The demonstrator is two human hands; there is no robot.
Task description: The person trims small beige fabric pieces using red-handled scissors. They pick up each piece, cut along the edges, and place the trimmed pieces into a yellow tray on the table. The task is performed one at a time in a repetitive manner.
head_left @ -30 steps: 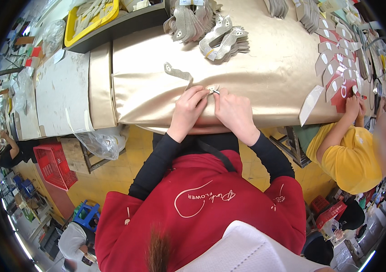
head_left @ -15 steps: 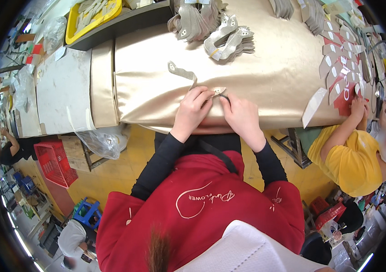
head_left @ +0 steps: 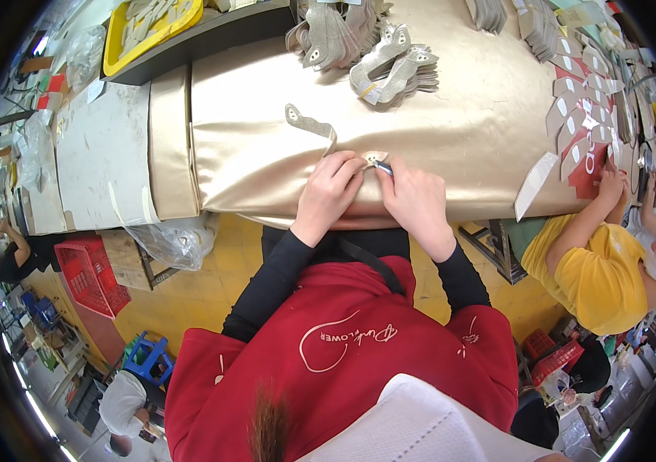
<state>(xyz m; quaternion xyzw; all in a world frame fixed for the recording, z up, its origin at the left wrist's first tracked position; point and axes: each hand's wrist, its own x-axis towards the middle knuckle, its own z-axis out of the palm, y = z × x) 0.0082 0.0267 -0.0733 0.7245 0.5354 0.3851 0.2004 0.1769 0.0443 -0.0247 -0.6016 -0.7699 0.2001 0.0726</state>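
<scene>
My left hand (head_left: 331,192) is closed on a curved grey strip (head_left: 311,125), which looks like a cut shoe part. One end of the strip lies out on the cloth beyond my fingers, and the pale other end (head_left: 375,157), with small dark holes, sticks out to their right. In my right hand (head_left: 414,196) is a slim dark tool (head_left: 384,167), pinched between thumb and fingers. Its tip meets the pale end of the strip; the exact kind of tool is too small to make out. Both hands rest near the front edge of the gold-coloured cloth (head_left: 266,165).
Bundled stacks of similar grey pieces (head_left: 401,69) lie ahead of my hands. A yellow tray (head_left: 116,45) of small pieces stands at the far left. To the right, a person in a yellow shirt (head_left: 593,262) handles pale cut pieces (head_left: 572,115) on a red sheet.
My right hand has shifted slightly right and nearer to me. More of the slim tool shows at the strip's end. The left hand has barely moved.
</scene>
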